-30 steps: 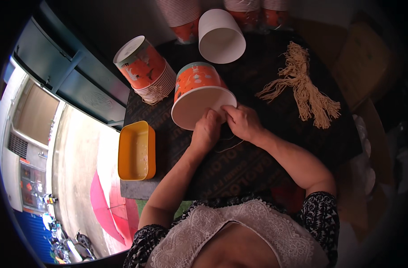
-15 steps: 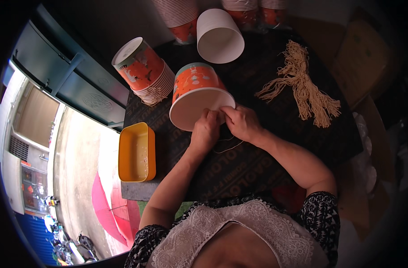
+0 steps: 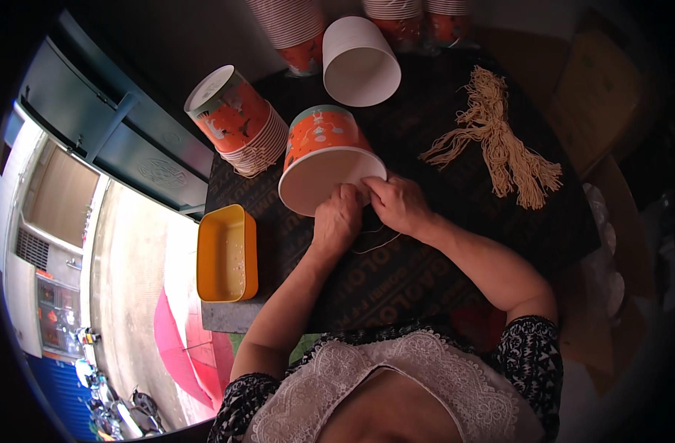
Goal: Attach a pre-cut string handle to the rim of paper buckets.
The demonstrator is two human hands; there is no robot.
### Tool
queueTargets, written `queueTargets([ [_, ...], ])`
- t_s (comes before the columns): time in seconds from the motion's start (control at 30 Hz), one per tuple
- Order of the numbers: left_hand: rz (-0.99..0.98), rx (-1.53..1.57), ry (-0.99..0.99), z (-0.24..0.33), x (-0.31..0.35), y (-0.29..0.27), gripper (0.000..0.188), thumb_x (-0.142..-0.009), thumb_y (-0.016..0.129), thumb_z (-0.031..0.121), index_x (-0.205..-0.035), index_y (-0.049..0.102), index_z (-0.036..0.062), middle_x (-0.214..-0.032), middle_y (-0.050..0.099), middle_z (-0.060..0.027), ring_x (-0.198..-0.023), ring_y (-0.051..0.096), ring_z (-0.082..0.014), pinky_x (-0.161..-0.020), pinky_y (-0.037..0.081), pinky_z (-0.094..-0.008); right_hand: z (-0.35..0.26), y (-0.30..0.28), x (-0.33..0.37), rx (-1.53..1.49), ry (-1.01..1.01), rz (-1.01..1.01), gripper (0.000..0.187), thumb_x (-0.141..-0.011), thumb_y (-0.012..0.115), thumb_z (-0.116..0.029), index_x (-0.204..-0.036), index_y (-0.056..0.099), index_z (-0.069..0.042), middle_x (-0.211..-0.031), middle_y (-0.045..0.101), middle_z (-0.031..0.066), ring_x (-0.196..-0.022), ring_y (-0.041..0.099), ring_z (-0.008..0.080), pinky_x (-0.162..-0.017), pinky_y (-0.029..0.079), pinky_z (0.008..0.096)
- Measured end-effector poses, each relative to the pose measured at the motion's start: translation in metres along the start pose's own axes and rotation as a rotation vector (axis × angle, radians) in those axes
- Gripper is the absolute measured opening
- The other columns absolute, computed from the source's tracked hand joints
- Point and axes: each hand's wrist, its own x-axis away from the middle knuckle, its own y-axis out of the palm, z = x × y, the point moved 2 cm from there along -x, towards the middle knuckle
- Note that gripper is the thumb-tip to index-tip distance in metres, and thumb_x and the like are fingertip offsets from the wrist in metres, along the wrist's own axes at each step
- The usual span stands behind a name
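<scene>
A large orange paper bucket with a grey-green base band (image 3: 317,134) lies tilted on the table, its white open mouth toward me. My left hand (image 3: 337,220) is closed at the lower part of the mouth, its fingertips pinched together in front of the white inside. Across from it, my right hand (image 3: 401,205) grips the bucket's right rim, the thumb side inside the mouth. A thin beige string (image 3: 382,246) trails in a loop below both hands; its upper part is hidden by my fingers, which nearly touch each other.
A stack of orange paper buckets (image 3: 234,118) with string on its rims lies at left. Below it stands a yellow plastic tub (image 3: 227,251). A plain white bucket (image 3: 361,74) lies behind; a bundle of beige strings (image 3: 500,140) is at right. More stacked buckets (image 3: 289,33) stand at the back.
Almost nothing differs. The fingers of both hands have shifted slightly at the rim, and the whole view has moved a little.
</scene>
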Motion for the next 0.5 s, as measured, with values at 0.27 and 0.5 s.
queueTargets([
  [0.27, 0.057, 0.000, 0.226, 0.0014, -0.0010, -0.0007, 0.016, -0.082, 0.054, 0.004, -0.098, 0.050, 0.0021, -0.081, 0.059, -0.0187, -0.063, 0.062, -0.0372, -0.051, 0.050, -0.0450, 0.0019, -0.0019, -0.0008, -0.044, 0.025, 0.008, 0.028, -0.077, 0.060, -0.003, -0.105, 0.063, -0.001, -0.091, 0.065, 0.0204, -0.081, 0.065, 0.0368, -0.070, 0.054, 0.0436],
  [0.5, 0.032, -0.038, 0.248, 0.0026, -0.0004, -0.0029, 0.021, -0.080, 0.054, 0.003, -0.101, 0.052, 0.0020, -0.083, 0.060, -0.0155, -0.064, 0.062, -0.0343, -0.052, 0.052, -0.0422, 0.0027, -0.0053, -0.0014, -0.095, 0.008, 0.006, 0.024, -0.079, 0.058, -0.003, -0.102, 0.064, -0.001, -0.092, 0.065, 0.0210, -0.083, 0.065, 0.0373, -0.071, 0.054, 0.0436],
])
